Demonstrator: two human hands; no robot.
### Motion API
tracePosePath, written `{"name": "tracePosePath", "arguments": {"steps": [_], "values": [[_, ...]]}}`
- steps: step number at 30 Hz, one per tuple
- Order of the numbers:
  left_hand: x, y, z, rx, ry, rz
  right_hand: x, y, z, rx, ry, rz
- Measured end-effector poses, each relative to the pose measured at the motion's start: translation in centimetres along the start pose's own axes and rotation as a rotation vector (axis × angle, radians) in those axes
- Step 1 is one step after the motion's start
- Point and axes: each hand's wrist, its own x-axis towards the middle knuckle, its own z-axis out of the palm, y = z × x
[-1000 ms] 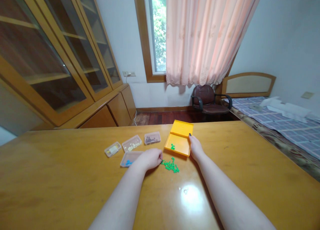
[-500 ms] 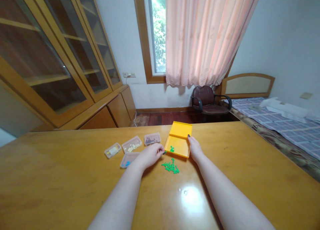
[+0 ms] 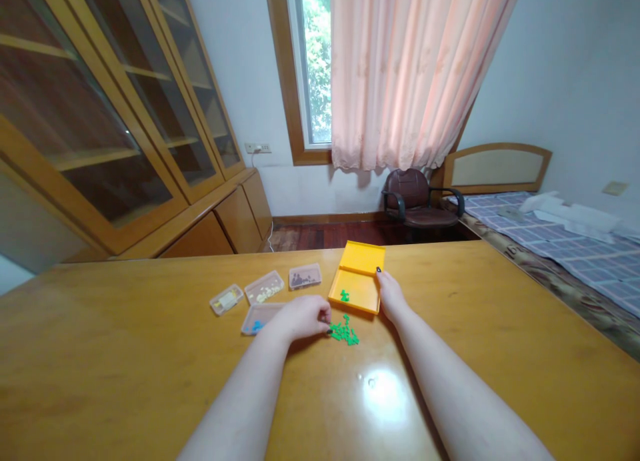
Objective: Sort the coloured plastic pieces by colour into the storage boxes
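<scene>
My left hand (image 3: 311, 317) is at the left edge of a pile of small green plastic pieces (image 3: 344, 333) on the table. Its thumb and fingers are pinched together at a green piece there, which they partly cover. My right hand (image 3: 391, 293) grips the right side of an open yellow plastic box (image 3: 361, 298), thumb on top near the hinge line. The lid (image 3: 365, 255) lies folded back, away from me. Inside the box sit a few green pieces (image 3: 345, 295).
Left of the box stand clear trays: one with dark pieces (image 3: 305, 285), one with cream pieces (image 3: 249, 298), one with blue pieces (image 3: 247, 325) partly behind my left hand, and one with yellow pieces (image 3: 215, 306). Beyond the wooden table (image 3: 150, 354) is an armchair (image 3: 413, 197).
My left hand has moved from the near left corner of the yellow box down toward me, to the green pile. The right hand keeps its grip on the box.
</scene>
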Motion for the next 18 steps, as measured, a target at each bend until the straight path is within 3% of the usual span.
{"name": "tracePosePath", "arguments": {"steps": [12,18], "values": [[0.8,-0.7,1.2,0.020,0.017,0.010,0.5,0.7,-0.4,0.007,-0.015,-0.006],[0.5,0.3,0.9,0.059,-0.021,-0.039,0.6,0.9,-0.5,-0.001,-0.010,-0.010]]}}
